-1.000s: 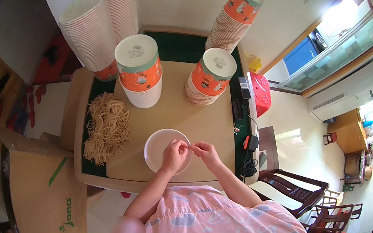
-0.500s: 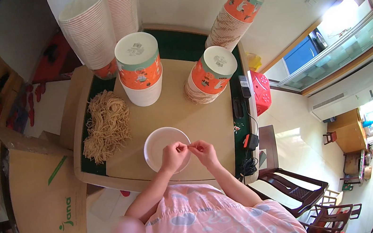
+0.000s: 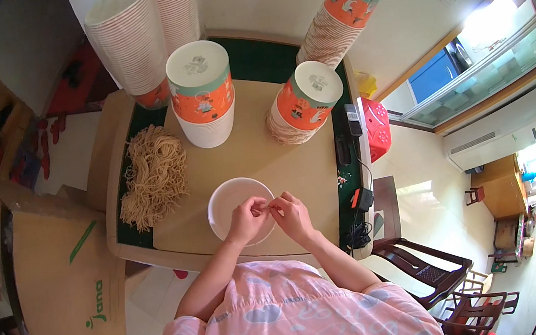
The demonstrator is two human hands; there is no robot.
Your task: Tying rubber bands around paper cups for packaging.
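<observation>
A round white tub (image 3: 223,202) stands at the table's near edge, its opening facing up. Over its right side my left hand (image 3: 247,221) is closed in a pinch. Beside it my right hand (image 3: 293,217) also pinches, the fingertips of both meeting. Whatever lies between them is too small to make out. To the left is a loose bundle of beige cord (image 3: 154,176). Beyond the tub, an upside-down stack of orange and green paper tubs (image 3: 204,101) stands on the board, with a shorter stack of paper tubs (image 3: 306,104) to its right.
Tall stacks of white tubs (image 3: 131,46) rise at the back left, and a leaning tub stack (image 3: 338,24) at the back right. A power adapter (image 3: 352,121) and cables (image 3: 358,233) lie along the right edge. A cardboard box (image 3: 65,285) stands left, a dark chair (image 3: 426,268) right.
My hands have drawn slightly closer together, and the right hand's fingers are more curled in. The tubs and the cord bundle stay where they were; the view has shifted slightly.
</observation>
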